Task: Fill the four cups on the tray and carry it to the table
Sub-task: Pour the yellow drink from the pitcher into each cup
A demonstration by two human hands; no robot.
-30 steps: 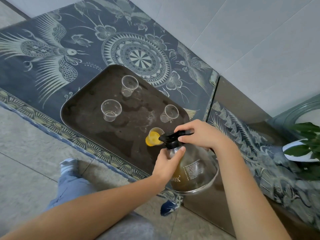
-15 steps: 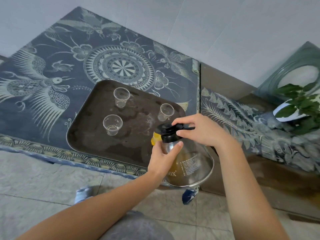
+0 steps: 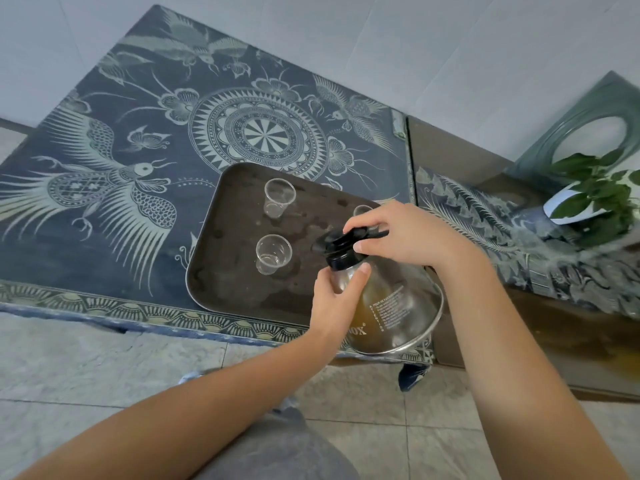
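Note:
A dark brown tray (image 3: 221,271) lies on a blue patterned cloth. Two clear empty cups stand on it, one at the back (image 3: 279,197) and one nearer (image 3: 273,253). The rim of a third cup (image 3: 361,210) peeks out behind my right hand. The cup with yellow drink is hidden behind the pitcher. A glass pitcher (image 3: 391,313) holding amber liquid, with a black lid (image 3: 341,245), stands at the tray's right end. My left hand (image 3: 334,299) grips its neck. My right hand (image 3: 408,237) holds the black lid and handle.
The blue patterned cloth (image 3: 121,168) covers a low surface against a white wall. A potted green plant (image 3: 595,195) and a green glass piece (image 3: 588,126) sit at the right. Grey floor tiles (image 3: 86,368) lie below, with my knee (image 3: 277,445) at the bottom.
The view has shifted left and closer. The pitcher now covers the yellow-filled cup. Both hands keep the same hold on the pitcher.

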